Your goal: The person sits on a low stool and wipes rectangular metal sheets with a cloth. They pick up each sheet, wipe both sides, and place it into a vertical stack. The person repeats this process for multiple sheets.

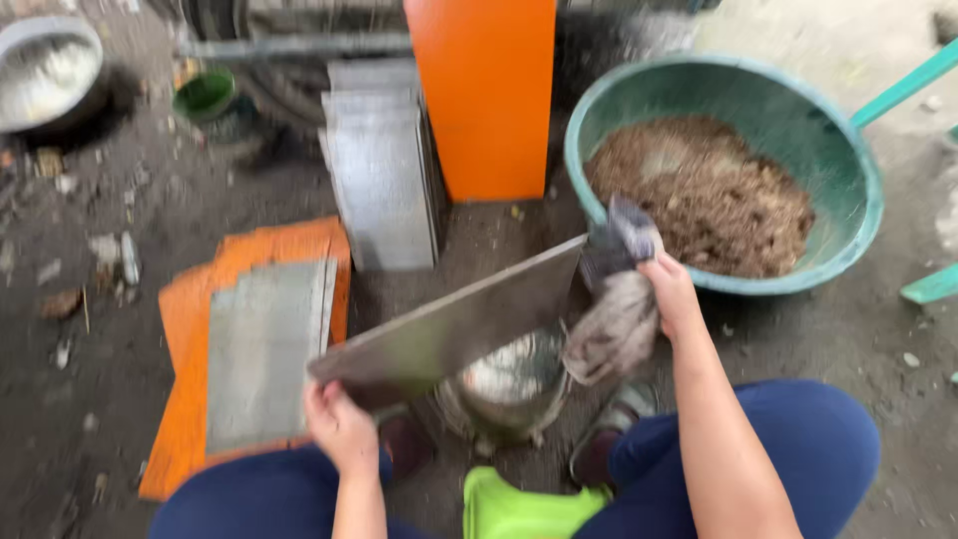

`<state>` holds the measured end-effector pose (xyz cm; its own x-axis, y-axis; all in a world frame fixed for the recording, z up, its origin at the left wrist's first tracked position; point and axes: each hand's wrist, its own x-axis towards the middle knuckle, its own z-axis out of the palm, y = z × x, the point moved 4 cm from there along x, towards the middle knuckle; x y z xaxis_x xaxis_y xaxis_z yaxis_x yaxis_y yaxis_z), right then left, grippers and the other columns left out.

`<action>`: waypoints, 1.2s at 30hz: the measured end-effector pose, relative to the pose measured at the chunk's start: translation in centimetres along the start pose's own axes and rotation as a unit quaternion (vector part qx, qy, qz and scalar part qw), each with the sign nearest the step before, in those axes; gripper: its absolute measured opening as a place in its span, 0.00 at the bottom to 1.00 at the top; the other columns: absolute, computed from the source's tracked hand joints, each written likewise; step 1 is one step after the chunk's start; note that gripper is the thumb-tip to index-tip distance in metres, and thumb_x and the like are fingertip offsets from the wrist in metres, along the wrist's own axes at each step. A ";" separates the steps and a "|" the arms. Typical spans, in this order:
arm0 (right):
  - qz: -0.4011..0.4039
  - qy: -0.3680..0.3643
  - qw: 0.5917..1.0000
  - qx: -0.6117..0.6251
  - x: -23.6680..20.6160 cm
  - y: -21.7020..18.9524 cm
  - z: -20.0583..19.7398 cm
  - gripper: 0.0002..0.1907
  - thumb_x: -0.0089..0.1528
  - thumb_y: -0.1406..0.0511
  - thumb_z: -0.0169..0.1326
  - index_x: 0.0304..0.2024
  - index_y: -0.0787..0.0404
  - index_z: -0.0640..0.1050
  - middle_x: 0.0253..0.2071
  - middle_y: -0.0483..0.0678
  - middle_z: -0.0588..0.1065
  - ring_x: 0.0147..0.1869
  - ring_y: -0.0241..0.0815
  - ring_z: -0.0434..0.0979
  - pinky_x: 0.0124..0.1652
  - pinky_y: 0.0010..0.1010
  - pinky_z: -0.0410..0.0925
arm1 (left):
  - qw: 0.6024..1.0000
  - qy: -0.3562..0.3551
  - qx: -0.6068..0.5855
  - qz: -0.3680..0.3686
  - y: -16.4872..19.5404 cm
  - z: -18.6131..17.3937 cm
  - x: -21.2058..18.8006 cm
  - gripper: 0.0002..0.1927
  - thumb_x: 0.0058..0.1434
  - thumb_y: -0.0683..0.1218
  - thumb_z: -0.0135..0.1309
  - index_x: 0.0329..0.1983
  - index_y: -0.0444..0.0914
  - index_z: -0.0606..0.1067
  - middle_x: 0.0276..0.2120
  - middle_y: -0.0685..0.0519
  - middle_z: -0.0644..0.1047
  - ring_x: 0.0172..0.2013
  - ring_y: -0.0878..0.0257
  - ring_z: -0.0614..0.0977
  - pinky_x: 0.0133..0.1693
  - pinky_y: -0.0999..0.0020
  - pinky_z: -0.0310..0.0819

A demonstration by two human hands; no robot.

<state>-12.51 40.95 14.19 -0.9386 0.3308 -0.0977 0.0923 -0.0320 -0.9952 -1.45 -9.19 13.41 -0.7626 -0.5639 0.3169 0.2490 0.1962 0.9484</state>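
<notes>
Left hand (339,424) grips a metal plate (449,324), right hand (671,289) clutches a rag (614,324) at its far end; wiped-looking plates (384,165) stand stacked behind.

We see a dark, gritty dirt floor (120,299) littered with scraps, an orange panel (486,95) standing upright behind, under soft, even daylight
</notes>
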 end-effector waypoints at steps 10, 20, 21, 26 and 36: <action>0.048 -0.093 0.983 -0.149 -0.1 -5.2 3.4 0.17 0.52 0.69 0.55 0.44 0.61 0.82 0.36 0.44 0.80 0.37 0.34 0.78 0.40 0.28 0.72 | 0.999 -0.022 -0.033 0.004 -1.2 0.2 -3.3 0.08 0.80 0.44 0.42 0.53 0.36 0.69 0.43 0.56 0.72 0.45 0.70 0.70 0.53 0.73 0.65; -0.487 0.039 0.653 -0.579 -8.5 -29.2 4.8 0.16 0.58 0.61 0.64 0.48 0.57 0.85 0.42 0.53 0.74 0.47 0.52 0.73 0.48 0.41 0.70 | 0.918 -0.069 -0.227 -0.318 -7.2 11.0 -10.3 0.14 0.75 0.50 0.46 0.53 0.34 0.71 0.37 0.51 0.78 0.36 0.63 0.79 0.42 0.66 0.76; -0.503 0.042 0.626 -0.594 -9.3 -29.4 6.0 0.17 0.58 0.60 0.65 0.48 0.56 0.86 0.42 0.53 0.74 0.47 0.53 0.74 0.49 0.41 0.70 | 0.917 -0.090 -0.200 -0.333 -7.6 12.1 -10.9 0.15 0.75 0.51 0.44 0.53 0.36 0.72 0.37 0.52 0.78 0.35 0.64 0.79 0.40 0.68 0.76; -0.477 0.031 0.643 -0.598 -10.6 -27.5 9.5 0.20 0.59 0.62 0.62 0.54 0.51 0.84 0.44 0.54 0.72 0.47 0.51 0.73 0.47 0.37 0.70 | 0.880 -0.185 -0.105 -0.425 -5.6 13.2 -10.3 0.16 0.73 0.53 0.45 0.47 0.35 0.74 0.36 0.53 0.79 0.31 0.63 0.82 0.35 0.67 0.77; -0.535 0.056 0.551 -0.638 -14.1 -29.4 13.6 0.16 0.58 0.55 0.64 0.48 0.50 0.86 0.42 0.51 0.74 0.46 0.50 0.74 0.44 0.38 0.69 | 0.924 -0.146 0.206 0.286 21.0 9.0 1.2 0.18 0.63 0.52 0.57 0.46 0.34 0.74 0.44 0.42 0.79 0.42 0.44 0.84 0.45 0.55 0.77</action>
<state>-6.50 24.43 44.77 -0.6623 -0.4253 0.6169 -0.2679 0.9033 0.3351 -2.52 1.47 33.61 -0.7206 -0.0451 0.6919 0.4577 0.7186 0.5235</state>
